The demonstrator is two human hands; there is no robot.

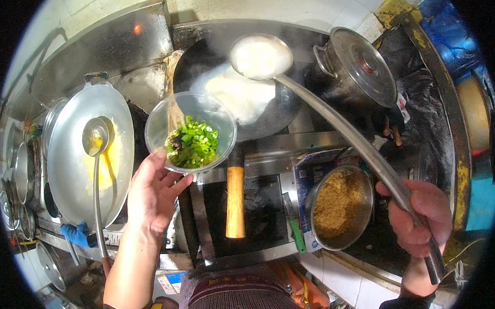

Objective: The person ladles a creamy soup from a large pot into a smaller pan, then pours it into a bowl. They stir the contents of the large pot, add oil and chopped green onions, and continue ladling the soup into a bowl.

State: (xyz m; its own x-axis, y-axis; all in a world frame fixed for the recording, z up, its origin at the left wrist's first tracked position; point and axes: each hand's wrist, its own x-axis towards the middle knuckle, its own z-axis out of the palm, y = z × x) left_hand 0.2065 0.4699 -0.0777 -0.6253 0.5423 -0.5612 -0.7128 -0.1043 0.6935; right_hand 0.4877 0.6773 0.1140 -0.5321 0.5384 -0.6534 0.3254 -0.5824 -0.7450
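My left hand (156,190) grips the near rim of a clear plastic bowl (225,114). Chopped green onion (198,140) lies in it, with a little dark seasoning at its left side. My right hand (417,218) is closed around the long metal handle of a ladle (261,58). The ladle's bowl holds a whitish liquid and hangs above the dark wok (203,54). Pale liquid (245,93) spreads over the wok's bottom, and steam drifts around it. The wok's wooden handle (235,202) points towards me, below the plastic bowl.
On the left stands a large metal wok (63,161) with yellow residue and a second ladle (95,137) in it. A lidded pot (351,69) is at the back right. A metal bowl of brown crumbly food (341,204) sits beside a green-handled knife (297,234).
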